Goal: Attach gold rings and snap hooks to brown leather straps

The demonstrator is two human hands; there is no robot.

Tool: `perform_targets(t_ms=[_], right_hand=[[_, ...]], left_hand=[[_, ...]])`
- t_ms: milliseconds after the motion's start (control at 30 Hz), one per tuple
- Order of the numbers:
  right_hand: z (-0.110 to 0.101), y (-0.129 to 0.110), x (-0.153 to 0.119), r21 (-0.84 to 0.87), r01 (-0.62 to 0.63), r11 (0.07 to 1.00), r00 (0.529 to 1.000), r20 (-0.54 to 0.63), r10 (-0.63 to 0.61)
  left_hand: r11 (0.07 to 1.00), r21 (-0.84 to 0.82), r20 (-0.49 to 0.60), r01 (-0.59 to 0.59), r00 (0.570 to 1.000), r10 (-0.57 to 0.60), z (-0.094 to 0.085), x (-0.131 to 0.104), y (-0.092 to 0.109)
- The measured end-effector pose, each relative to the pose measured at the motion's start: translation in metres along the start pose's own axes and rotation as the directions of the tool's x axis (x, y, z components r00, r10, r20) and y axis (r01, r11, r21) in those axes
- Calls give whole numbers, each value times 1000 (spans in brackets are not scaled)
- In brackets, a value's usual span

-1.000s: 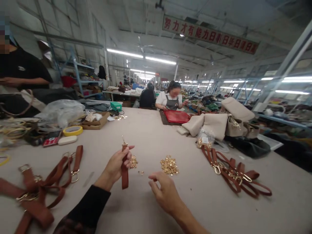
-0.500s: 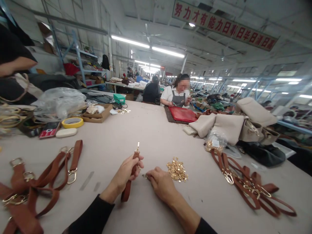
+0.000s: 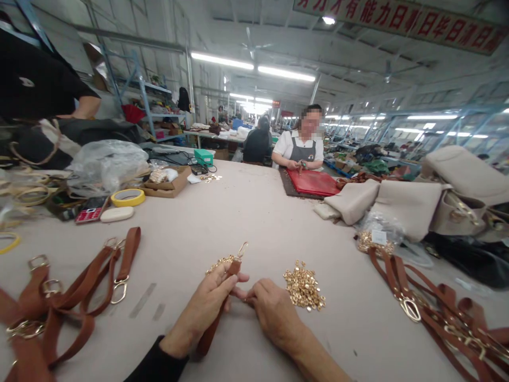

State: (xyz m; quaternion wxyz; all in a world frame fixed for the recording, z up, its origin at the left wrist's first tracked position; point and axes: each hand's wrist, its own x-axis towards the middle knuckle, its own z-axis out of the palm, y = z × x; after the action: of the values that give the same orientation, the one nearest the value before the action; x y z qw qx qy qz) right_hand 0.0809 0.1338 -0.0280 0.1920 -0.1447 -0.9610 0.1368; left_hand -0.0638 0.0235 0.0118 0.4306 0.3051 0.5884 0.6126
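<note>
Tabletop (image 3: 254, 212), pale and broad, ran from my body to the far side, where a person (image 3: 302, 148) in a white shirt and grey apron worked over a flat red piece (image 3: 314, 183). Beige bags (image 3: 407, 209) were heaped at the far right, seemingly pushed aside so the middle had working room. One heap of brown straps (image 3: 91, 281) lay to the left and a second group of straps (image 3: 433, 297) to the right, probably apart so that they would not mix.

Near the middle, my left hand (image 3: 207, 297) gripped a brown strap (image 3: 213, 329) between thumb and fingers, tilted with its loose end towards me, which looked like a way to steady its upper end. My right hand (image 3: 274, 313) was beside it, fingertips bunched together and seeming to meet the left fingertips; whether they pinched anything small, I could not tell.

Just right of that hand sat a pile of gold fittings (image 3: 304, 286), likely there for easy reach. A smaller gold pile (image 3: 218, 262) showed partly behind my left hand. Smallest was the strap's gold clasp (image 3: 243, 249), pointing away from me, clear of my fingers.
</note>
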Motion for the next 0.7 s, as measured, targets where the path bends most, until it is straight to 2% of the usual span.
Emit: perform_targets(t_ms=[167, 300, 400, 567, 633, 700], right_hand=[[-9, 1, -1, 123, -92, 988, 996, 29, 89], [-15, -1, -2, 150, -71, 986, 996, 60, 63], [-12, -5, -1, 123, -51, 991, 998, 51, 45], [-1, -12, 2, 29, -124, 992, 992, 3, 124], [-2, -13, 3, 77, -128, 989, 992, -8, 129], [-7, -14, 4, 223, -153, 963, 986, -29, 164]], left_hand=[[999, -34, -47, 32, 998, -34, 2, 1, 3], [999, -49, -37, 16, 999, -18, 2, -1, 6], [999, -54, -28, 7, 1000, -8, 2, -2, 7], [996, -87, -5, 19, 1000, -20, 4, -3, 8], [994, -109, 7, 20, 1000, -20, 4, -4, 8], [991, -132, 14, 27, 1000, -25, 4, -5, 8]])
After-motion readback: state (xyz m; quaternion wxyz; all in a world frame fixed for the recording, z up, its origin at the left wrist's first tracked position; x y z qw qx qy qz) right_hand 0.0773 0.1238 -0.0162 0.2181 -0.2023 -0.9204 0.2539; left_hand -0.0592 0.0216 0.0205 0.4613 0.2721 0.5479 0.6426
